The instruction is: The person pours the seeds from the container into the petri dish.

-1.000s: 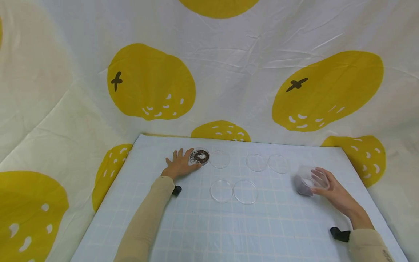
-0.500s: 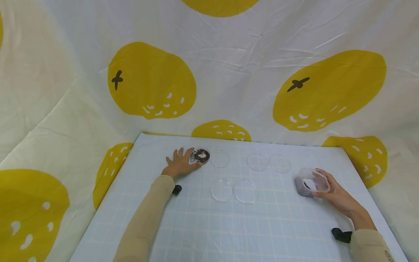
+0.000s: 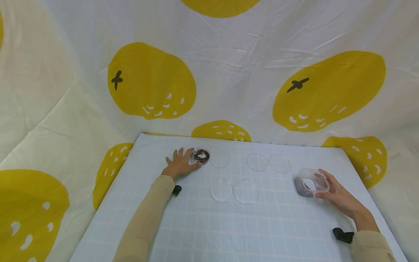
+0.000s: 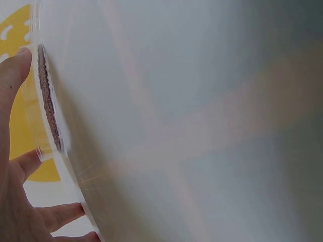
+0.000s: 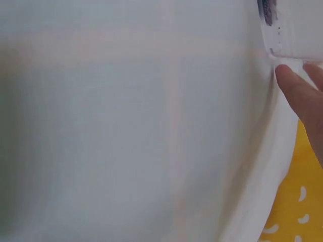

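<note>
Holding the crumb dish [image 3: 209, 156] at its sides between thumb and forefinger, the left hand [image 3: 179, 166] spreads its other fingers toward the far left of the worktop [image 3: 203, 233]. The dish sits flat near the far edge, with dark crumbs [image 3: 205, 157] inside. The right hand [image 3: 338, 196] curves its parted fingers round the right end of the tub [image 3: 302, 188], one fingertip just off its corner in the right wrist view; I cannot tell whether the others touch it. The tub has dark grains [image 3: 308, 186] in it. Between the hands lie five clear dishes: one [image 3: 220, 160] just beside the crumb dish, a far pair [image 3: 256, 162] nearer the tub, and a near pair [image 3: 222, 191] in the middle, so a straight path from tub to crumb dish crosses the far ones. Behind the far edge hangs a white curtain [image 3: 229, 91] with yellow fruit, which also rises along both sides. The right edge runs near the tub and right hand. The widest bare stretch of checked cloth lies on the person's side of the near pair, between the two sleeves [image 3: 144, 218].
</note>
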The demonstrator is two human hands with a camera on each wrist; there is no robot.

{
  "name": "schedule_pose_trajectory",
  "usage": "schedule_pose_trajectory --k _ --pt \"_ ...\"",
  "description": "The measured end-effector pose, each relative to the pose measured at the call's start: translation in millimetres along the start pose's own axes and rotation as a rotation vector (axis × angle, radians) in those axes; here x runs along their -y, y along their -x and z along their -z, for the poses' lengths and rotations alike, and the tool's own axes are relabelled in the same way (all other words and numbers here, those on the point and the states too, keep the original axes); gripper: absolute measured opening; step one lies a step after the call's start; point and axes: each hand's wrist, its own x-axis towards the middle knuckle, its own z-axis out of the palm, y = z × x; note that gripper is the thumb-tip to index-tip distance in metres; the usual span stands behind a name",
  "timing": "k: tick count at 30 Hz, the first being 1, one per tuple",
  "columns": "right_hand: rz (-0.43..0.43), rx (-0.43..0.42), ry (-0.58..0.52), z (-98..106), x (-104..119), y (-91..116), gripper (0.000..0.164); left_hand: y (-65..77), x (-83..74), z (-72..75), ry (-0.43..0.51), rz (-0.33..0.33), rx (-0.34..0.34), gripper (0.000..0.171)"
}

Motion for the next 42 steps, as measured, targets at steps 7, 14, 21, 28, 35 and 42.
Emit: schedule_pose_trajectory --k 7,14,21,28,35,42 --pt "0.025 -0.071 0.052 2.8 10.9 1.5 0.094 -1.2 0.7 -0.8 -0.006 0.001 0.005 0.093" --pt "0.083 -0.158 0.158 1.3 24.0 1.6 0.086 -2.3 2.3 -1.4 -0.002 0.008 0.008 0.095" --pt "0.133 -0.192 0.283 -8.9 43.9 0.1 0.083 -1.1 2.5 -0.1 0.005 0.009 0.003 0.095" --pt "0.105 -0.204 0.313 -17.5 58.7 -5.5 0.093 -1.8 3.2 -0.9 0.011 0.013 0.007 0.093" --pt "0.115 -0.241 0.300 -21.8 64.2 -7.6 0.092 -3.4 2.2 -2.6 0.003 0.010 0.013 0.094" --pt "0.170 -0.247 0.316 -39.2 86.9 -16.4 0.091 -3.1 3.1 -1.4 0.005 0.008 0.011 0.093"
